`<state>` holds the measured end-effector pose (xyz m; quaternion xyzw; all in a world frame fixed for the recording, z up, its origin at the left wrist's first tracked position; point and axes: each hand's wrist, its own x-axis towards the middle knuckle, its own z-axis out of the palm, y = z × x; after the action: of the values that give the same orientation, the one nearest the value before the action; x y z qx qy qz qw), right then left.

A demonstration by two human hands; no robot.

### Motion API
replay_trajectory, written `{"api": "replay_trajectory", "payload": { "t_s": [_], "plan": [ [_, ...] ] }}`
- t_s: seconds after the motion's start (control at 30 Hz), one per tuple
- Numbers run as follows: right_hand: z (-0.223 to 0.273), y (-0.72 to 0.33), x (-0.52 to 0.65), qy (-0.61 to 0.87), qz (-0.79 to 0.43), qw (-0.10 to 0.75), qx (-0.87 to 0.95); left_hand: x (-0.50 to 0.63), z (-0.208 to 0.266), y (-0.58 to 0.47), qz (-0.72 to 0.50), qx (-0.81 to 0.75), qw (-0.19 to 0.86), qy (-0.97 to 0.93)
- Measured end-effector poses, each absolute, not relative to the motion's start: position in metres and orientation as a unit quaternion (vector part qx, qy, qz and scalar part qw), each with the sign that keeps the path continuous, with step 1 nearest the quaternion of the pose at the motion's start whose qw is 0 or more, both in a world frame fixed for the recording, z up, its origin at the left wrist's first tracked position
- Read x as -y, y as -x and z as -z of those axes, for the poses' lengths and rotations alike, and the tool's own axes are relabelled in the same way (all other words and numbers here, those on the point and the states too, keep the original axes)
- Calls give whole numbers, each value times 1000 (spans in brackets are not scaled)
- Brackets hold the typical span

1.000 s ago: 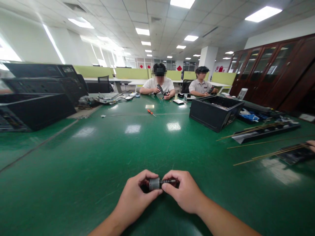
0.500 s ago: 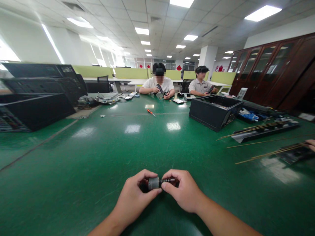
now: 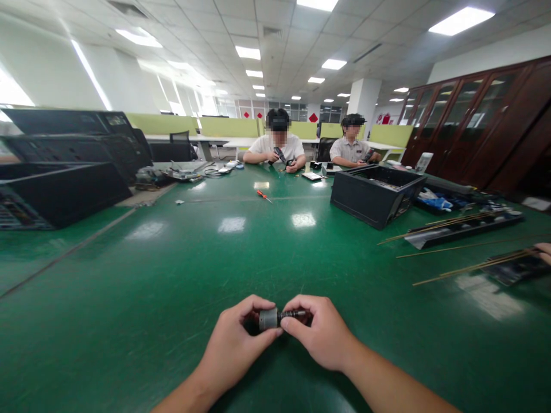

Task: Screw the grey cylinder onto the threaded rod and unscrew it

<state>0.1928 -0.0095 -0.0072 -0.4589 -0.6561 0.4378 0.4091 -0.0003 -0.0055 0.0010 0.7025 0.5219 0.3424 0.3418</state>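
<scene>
Apparently for room to work, the dark computer cases (image 3: 64, 198) stand crowded toward the left side of the green table (image 3: 181, 275), well apart from the hands. Near the middle of the close edge, the left hand (image 3: 241, 332) is clamped around the grey metal cylinder (image 3: 268, 319), thumb below and fingers above, probably to keep it from turning. Just beside it, the ribbed shaft (image 3: 291, 315) lies in line with the cylinder, pinched by the right hand (image 3: 322, 330), likely to keep the two parts aligned; whether either touches the table is hard to tell. Farther right, the open-topped case (image 3: 364, 201) seems set with its opening upward so its contents can be reached. Counted from left to right: at least three computer cases, one orange-handled screwdriver (image 3: 263, 195), one cylinder, one shaft, two co-workers (image 3: 297, 149) seated across the table, one open-topped case, several thin brass-coloured rods (image 3: 451, 245) overlapping too much to number, and one other person's hand (image 3: 546, 251) at the edge.
</scene>
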Motion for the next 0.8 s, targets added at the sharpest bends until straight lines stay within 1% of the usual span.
{"api": "replay_trajectory", "payload": {
  "t_s": [0.8],
  "plan": [
    [6, -194, 8, 465, -436, 407, 654, 5, 2, 1, -353, -522, 329, -703]
  ]
}}
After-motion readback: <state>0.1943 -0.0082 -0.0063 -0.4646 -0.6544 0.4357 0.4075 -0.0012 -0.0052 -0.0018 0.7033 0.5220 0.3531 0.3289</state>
